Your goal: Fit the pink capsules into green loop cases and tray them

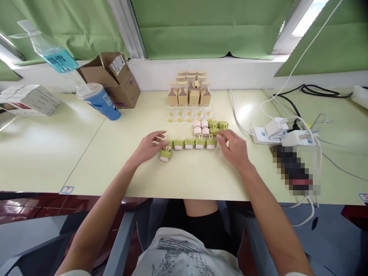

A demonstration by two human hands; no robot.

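Note:
A row of small pink cases with green lids and cream loops [189, 143] stands in front of me on the table. My left hand [149, 146] is at the row's left end, fingers spread, fingertips touching or very near the leftmost case. One more lidded case [165, 155] sits just in front of that end. At the right end, my right hand [233, 147] has bent fingers with a gap between thumb and index, close to the last case [211, 144] and the loose green lids [214, 124]. Several pink cases without lids [201, 128] stand beside those lids.
Clear plastic containers with yellow stickers [189, 114] and small open cardboard boxes [189, 94] stand behind. A blue cup [100, 101], a bottle [57, 57] and a carton [123, 82] are at left. A power strip [260, 135], cables and a blurred phone-like object [291, 166] lie right.

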